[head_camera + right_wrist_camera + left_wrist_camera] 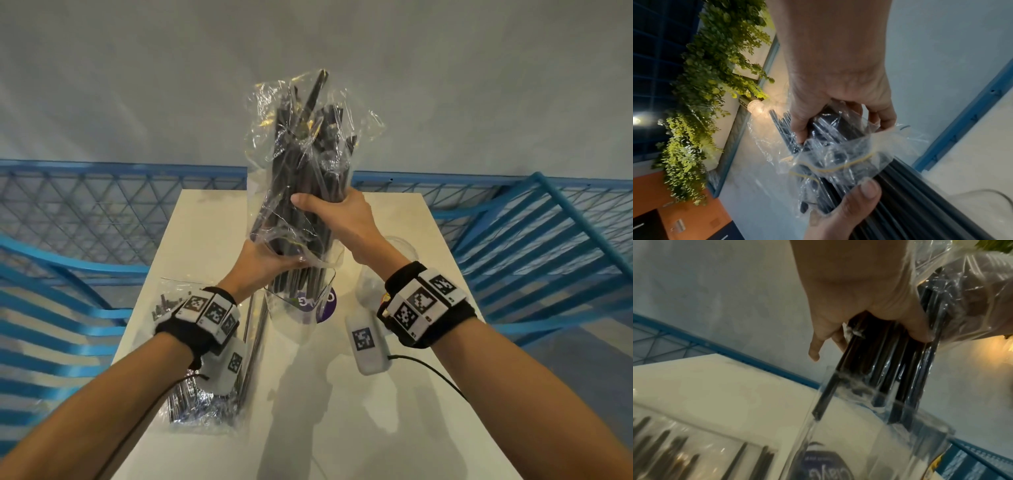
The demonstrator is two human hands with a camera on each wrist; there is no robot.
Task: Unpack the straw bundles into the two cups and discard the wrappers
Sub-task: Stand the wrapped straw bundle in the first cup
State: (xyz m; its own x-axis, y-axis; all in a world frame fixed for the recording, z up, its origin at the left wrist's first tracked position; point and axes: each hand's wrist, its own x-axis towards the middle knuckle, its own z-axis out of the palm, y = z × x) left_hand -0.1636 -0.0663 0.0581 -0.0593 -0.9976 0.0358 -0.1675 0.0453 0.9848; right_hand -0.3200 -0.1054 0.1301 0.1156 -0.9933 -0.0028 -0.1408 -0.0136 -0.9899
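A bundle of black straws (303,171) stands upright in its crinkled clear wrapper (270,113) above a clear cup (301,310) with a purple label. My left hand (274,262) grips the bare lower part of the straws just above the cup rim. In the left wrist view the straw (885,369) tips reach down into the cup (838,434). Higher up, my right hand (334,210) grips the bundle through the wrapper (830,154). A yellow rubber band (840,168) shows inside the plastic. A second clear cup (399,246) stands to the right, partly hidden by my right wrist.
Another wrapped straw bundle (202,404) lies on the left side of the white table (394,428), beside a few loose straws (255,325). Blue metal railings (102,212) surround the table on the left, far and right sides. A cable (431,368) trails from my right wrist.
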